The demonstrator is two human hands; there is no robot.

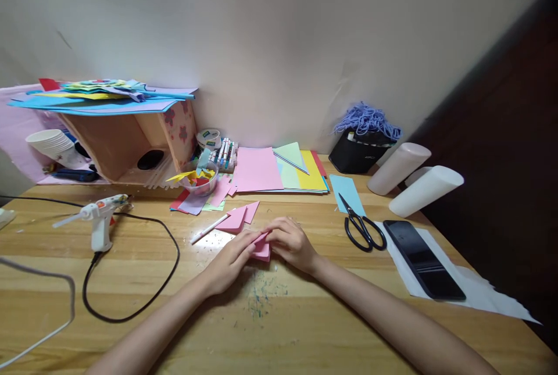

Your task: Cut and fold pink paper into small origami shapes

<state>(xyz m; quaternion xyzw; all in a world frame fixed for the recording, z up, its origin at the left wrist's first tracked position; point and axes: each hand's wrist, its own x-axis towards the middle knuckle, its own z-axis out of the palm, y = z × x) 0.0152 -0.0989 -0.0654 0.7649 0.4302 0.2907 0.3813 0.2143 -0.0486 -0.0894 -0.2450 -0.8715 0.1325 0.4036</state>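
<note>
Both my hands meet over a small folded piece of pink paper point(262, 250) at the middle of the table. My left hand point(231, 260) grips its left side, fingers bent over the edge. From the right, my right hand point(293, 242) pinches the paper's upper part, so some of it is hidden under the fingers. Just beyond lie more folded pink paper pieces point(235, 219). A white pen point(210, 229) rests beside them, to the left. Dark crumbs are scattered around the pen, and blue-green marks show on the wood below my hands.
On the left stand a glue gun point(102, 224) with a looping black cord and an open box point(178, 131) topped with coloured paper. Coloured sheets point(257, 170) lie at the back. To the right are black-handled scissors point(361, 227), a phone point(422, 259) and white rolls point(425, 192).
</note>
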